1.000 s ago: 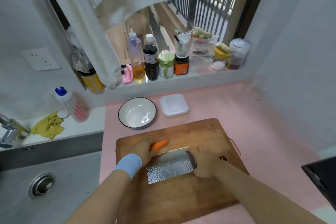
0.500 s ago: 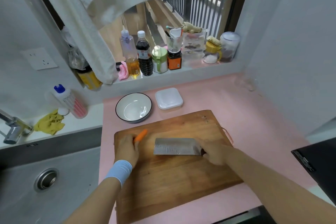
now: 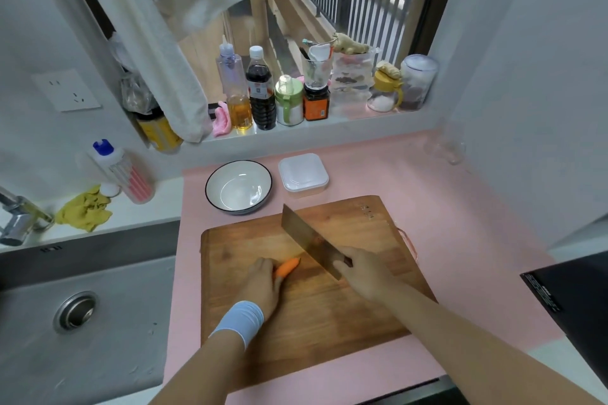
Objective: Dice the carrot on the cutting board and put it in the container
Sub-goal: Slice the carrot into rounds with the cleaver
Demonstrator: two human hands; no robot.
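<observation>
While my left hand (image 3: 261, 283) curls over the carrot (image 3: 288, 266), pinning it on the board (image 3: 329, 322), and my right hand (image 3: 365, 276) grips the cleaver (image 3: 306, 233) raised just beside its tip, I reckon: tuck fingertips back, drop blade squarely.

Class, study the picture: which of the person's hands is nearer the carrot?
Left. The left hand holds the carrot; the right hand grips the cleaver to its right.

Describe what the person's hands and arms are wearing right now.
The left hand has a wide, pale blue wristband at the wrist. The right hand wears nothing. No sleeves, gloves or watch show on either side.
</observation>
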